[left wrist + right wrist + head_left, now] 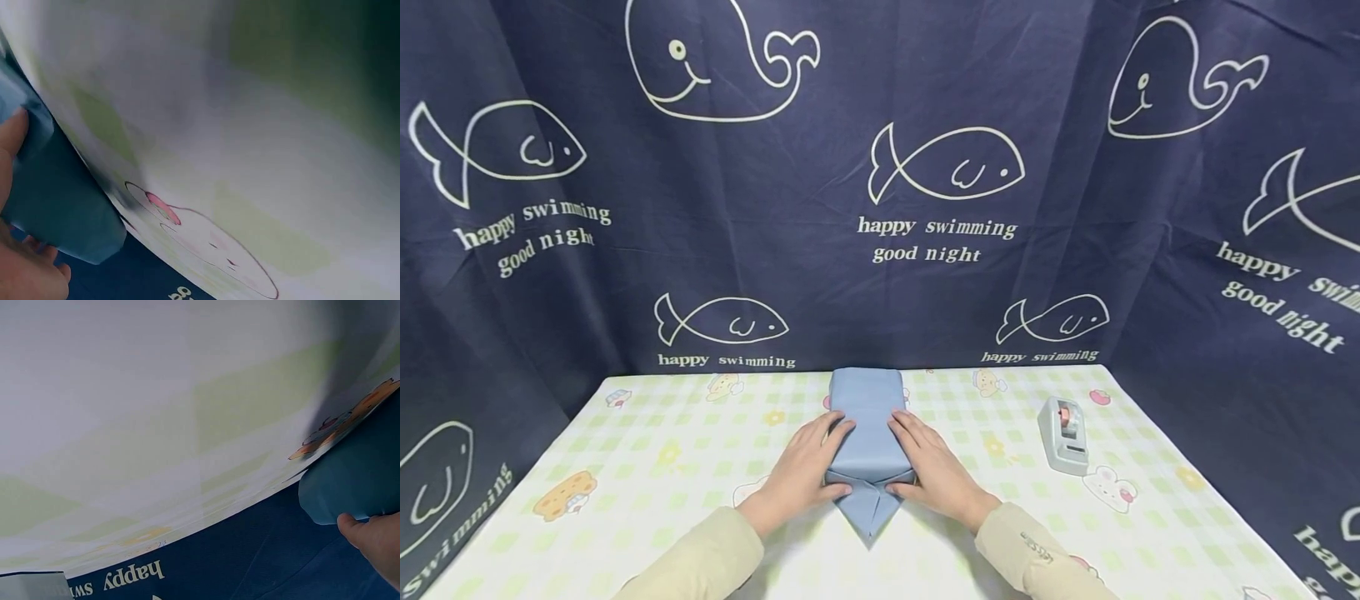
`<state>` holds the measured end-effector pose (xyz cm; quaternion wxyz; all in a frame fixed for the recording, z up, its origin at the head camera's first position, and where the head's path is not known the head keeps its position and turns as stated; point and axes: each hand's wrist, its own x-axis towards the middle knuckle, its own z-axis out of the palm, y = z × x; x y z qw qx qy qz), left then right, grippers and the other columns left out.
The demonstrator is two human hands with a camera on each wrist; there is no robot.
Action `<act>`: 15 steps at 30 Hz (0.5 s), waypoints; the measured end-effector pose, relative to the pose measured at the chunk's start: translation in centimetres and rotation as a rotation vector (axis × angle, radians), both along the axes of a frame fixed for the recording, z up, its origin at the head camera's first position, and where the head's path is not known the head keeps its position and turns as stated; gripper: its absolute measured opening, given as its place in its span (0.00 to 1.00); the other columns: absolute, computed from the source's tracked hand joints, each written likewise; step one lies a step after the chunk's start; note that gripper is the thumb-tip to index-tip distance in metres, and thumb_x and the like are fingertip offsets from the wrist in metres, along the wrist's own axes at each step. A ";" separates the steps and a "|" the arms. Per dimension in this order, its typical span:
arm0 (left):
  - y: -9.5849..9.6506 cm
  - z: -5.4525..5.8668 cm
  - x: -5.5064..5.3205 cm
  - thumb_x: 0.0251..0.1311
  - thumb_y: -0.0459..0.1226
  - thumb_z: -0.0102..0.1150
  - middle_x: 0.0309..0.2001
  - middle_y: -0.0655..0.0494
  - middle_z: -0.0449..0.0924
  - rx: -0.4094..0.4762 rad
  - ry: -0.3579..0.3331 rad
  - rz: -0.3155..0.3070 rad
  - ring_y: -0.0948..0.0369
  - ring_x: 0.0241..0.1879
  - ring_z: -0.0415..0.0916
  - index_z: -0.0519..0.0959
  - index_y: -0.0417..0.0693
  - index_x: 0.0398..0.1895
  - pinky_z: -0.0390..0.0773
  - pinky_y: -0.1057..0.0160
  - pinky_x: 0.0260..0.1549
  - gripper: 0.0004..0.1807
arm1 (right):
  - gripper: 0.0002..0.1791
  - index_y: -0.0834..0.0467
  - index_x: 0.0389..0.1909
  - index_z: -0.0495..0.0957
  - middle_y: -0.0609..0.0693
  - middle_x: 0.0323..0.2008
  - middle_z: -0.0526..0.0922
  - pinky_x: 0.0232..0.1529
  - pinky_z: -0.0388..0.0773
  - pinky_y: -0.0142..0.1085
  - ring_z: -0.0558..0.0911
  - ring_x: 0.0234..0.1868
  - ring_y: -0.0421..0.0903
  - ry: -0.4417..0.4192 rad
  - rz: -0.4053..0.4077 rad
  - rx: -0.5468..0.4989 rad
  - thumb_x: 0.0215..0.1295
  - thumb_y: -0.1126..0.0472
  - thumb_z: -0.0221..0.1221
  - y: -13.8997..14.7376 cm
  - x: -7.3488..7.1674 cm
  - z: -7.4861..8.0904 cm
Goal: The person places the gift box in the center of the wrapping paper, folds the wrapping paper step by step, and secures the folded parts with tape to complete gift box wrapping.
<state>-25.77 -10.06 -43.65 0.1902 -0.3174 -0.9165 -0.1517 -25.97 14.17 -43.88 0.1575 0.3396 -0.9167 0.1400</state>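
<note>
A long box wrapped in blue paper [868, 429] lies on the table between the two hands, its far end toward the back edge. At its near end the paper is folded into a pointed flap [869, 517] that sticks out toward the person. The left hand [801, 467] grips the box's left side, fingers along the upper edge and thumb at the near-end fold. Mirroring it, the right hand [943, 475] holds the right side, its thumb on the other corner of the fold. Both wrist views show only part of the blue wrapped box [65, 194] [356, 478] and some fingers.
A grey tape dispenser [1064, 437] with a roll stands on the right of the table. The tablecloth [685, 500] is green-checked with cartoon prints. Behind and beside the table hangs a dark blue curtain [820, 250] with white fish and whale drawings.
</note>
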 end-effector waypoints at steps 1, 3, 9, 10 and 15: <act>0.1 0.1 0.1 0.36 0.52 0.72 0.64 0.43 0.60 -0.004 0.001 0.008 0.48 0.63 0.59 0.61 0.45 0.64 0.59 0.49 0.62 0.50 | 0.49 0.62 0.68 0.54 0.56 0.69 0.56 0.67 0.56 0.47 0.54 0.70 0.52 0.001 0.000 -0.002 0.50 0.45 0.65 0.0 0.0 0.0; 0.4 0.3 0.2 0.35 0.52 0.73 0.63 0.44 0.61 -0.012 0.002 0.028 0.49 0.63 0.59 0.62 0.45 0.64 0.59 0.50 0.62 0.50 | 0.49 0.62 0.68 0.54 0.56 0.69 0.56 0.66 0.56 0.47 0.54 0.70 0.52 0.001 0.000 -0.006 0.50 0.45 0.65 0.0 0.0 0.0; 0.6 0.4 0.2 0.31 0.55 0.73 0.62 0.46 0.62 -0.062 0.031 0.079 0.51 0.62 0.61 0.63 0.47 0.63 0.58 0.53 0.63 0.52 | 0.49 0.61 0.68 0.54 0.56 0.69 0.55 0.67 0.56 0.47 0.54 0.70 0.53 -0.003 -0.001 -0.003 0.50 0.45 0.65 0.0 0.1 0.0; 0.6 0.4 0.2 0.31 0.56 0.72 0.62 0.46 0.62 -0.076 0.046 0.084 0.51 0.62 0.61 0.63 0.47 0.63 0.58 0.53 0.63 0.52 | 0.49 0.61 0.68 0.54 0.56 0.69 0.55 0.67 0.56 0.47 0.54 0.70 0.53 -0.002 -0.001 -0.002 0.50 0.45 0.65 0.0 0.1 0.0; 0.7 0.3 0.2 0.30 0.58 0.72 0.61 0.45 0.64 -0.123 0.108 0.088 0.50 0.61 0.62 0.63 0.46 0.62 0.59 0.53 0.63 0.53 | 0.49 0.61 0.68 0.54 0.56 0.69 0.56 0.66 0.56 0.47 0.54 0.70 0.53 0.008 0.001 0.000 0.50 0.45 0.65 0.0 0.0 0.0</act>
